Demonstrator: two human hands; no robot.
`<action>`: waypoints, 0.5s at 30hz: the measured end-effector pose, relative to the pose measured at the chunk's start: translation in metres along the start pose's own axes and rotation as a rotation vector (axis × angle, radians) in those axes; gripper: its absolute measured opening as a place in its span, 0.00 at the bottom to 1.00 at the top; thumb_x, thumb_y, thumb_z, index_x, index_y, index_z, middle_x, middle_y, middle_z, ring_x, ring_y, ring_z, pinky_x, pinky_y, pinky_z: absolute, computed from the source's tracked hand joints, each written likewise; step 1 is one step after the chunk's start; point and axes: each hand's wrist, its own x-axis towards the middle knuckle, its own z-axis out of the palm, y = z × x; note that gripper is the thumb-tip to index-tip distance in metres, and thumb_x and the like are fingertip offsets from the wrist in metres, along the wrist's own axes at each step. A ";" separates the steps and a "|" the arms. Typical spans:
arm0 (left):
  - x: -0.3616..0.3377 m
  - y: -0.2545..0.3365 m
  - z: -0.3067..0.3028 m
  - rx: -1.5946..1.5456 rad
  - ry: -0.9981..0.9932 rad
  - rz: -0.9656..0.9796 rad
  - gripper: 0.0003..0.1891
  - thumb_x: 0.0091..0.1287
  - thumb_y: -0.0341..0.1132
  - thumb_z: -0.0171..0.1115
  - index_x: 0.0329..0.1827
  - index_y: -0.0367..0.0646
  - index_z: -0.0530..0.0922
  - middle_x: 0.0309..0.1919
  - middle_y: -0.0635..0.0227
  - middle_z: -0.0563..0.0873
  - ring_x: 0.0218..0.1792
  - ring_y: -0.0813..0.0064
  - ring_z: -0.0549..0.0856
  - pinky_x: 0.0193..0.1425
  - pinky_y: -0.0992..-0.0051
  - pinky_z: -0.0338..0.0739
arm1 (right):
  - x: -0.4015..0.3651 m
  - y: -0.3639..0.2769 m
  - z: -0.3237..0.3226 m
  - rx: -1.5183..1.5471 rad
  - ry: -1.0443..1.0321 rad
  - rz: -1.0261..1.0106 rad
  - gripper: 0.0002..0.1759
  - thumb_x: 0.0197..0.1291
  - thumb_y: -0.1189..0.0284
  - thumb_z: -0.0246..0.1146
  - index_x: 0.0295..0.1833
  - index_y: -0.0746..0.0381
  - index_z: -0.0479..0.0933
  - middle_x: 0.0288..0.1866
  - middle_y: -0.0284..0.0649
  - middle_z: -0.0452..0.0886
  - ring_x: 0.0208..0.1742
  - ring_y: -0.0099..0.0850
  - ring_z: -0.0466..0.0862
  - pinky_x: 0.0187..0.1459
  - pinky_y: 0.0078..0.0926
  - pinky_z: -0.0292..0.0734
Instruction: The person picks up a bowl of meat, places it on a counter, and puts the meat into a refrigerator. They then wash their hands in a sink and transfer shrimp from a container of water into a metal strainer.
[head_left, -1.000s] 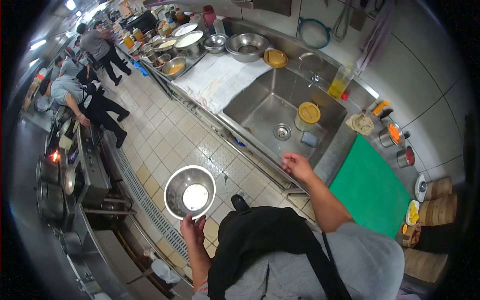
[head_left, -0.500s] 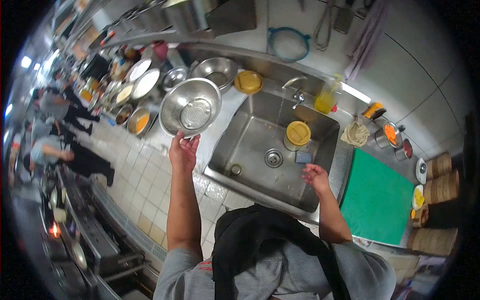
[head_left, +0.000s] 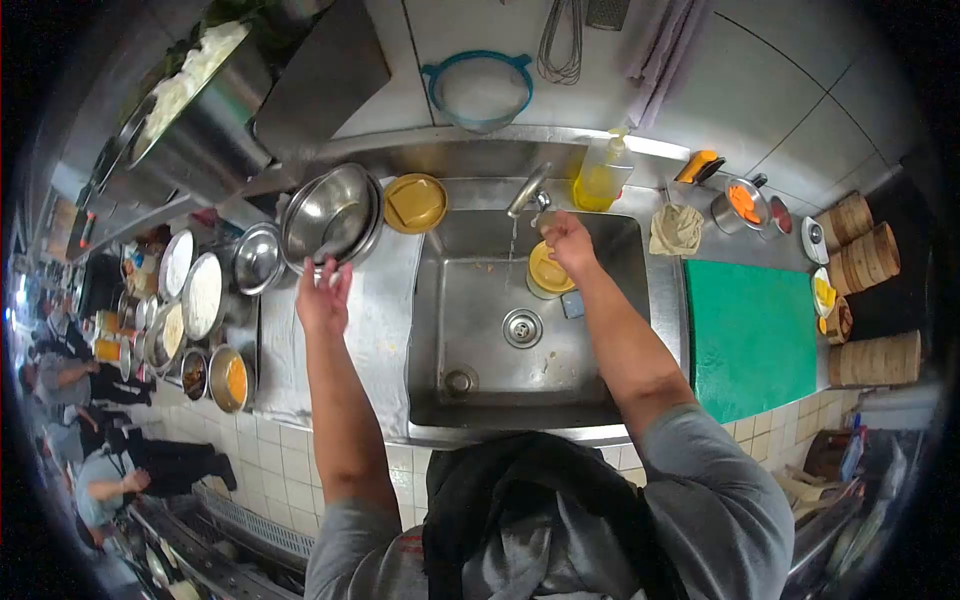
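Sleeves of grey cloth (head_left: 712, 470) lie nearest, bare forearms reaching out past them over the worktop. White cloth (head_left: 350, 370) covers the counter left of the rectangular stainless-steel sink (head_left: 480, 385); a green rectangular cutting board (head_left: 750, 340) lies to its right. Inside the sink stand a round tub with a yellow lid (head_left: 548, 270) and, just beside it, a small blue-grey block (head_left: 573, 305).

The left hand (head_left: 325, 303) has its fingers loosely parted, tips at the near rim of a round silver metal bowl (head_left: 338, 212), which sits over another metal bowl (head_left: 375, 228); whether they grip that rim or merely touch it, I cannot tell. The right hand (head_left: 568, 248) is bent inward, fingers curled, beside the curved metal tap (head_left: 528, 190), from which thin water runs; contact with its handle is unclear. Farther back, a blue-rimmed mesh strainer (head_left: 480, 90) hangs on the tiled wall (head_left: 780, 60).
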 end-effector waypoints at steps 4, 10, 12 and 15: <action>-0.048 -0.026 -0.023 0.173 -0.131 -0.114 0.32 0.68 0.45 0.54 0.71 0.43 0.55 0.58 0.51 0.72 0.43 0.56 0.82 0.46 0.69 0.80 | 0.044 0.002 0.014 -0.353 0.142 -0.217 0.29 0.54 0.67 0.66 0.62 0.60 0.67 0.54 0.49 0.75 0.54 0.44 0.76 0.55 0.37 0.72; -0.096 -0.060 -0.037 0.390 -0.130 -0.447 0.29 0.68 0.45 0.52 0.69 0.44 0.59 0.56 0.52 0.76 0.34 0.62 0.84 0.38 0.71 0.80 | 0.028 -0.031 0.035 -0.793 0.409 -0.364 0.18 0.50 0.73 0.63 0.49 0.59 0.71 0.50 0.48 0.72 0.53 0.46 0.75 0.52 0.41 0.73; -0.098 -0.069 -0.022 0.410 -0.169 -0.489 0.28 0.68 0.44 0.53 0.68 0.43 0.60 0.55 0.52 0.77 0.35 0.62 0.84 0.37 0.71 0.81 | 0.034 -0.033 0.032 -0.915 0.390 -0.394 0.17 0.51 0.73 0.61 0.49 0.58 0.71 0.50 0.47 0.72 0.53 0.45 0.75 0.52 0.40 0.74; -0.087 -0.096 -0.005 0.423 -0.242 -0.527 0.27 0.67 0.44 0.56 0.66 0.42 0.62 0.54 0.51 0.77 0.35 0.60 0.85 0.36 0.71 0.81 | 0.035 -0.033 0.026 -1.061 0.360 -0.440 0.17 0.52 0.72 0.58 0.50 0.57 0.70 0.48 0.47 0.71 0.54 0.43 0.75 0.52 0.40 0.74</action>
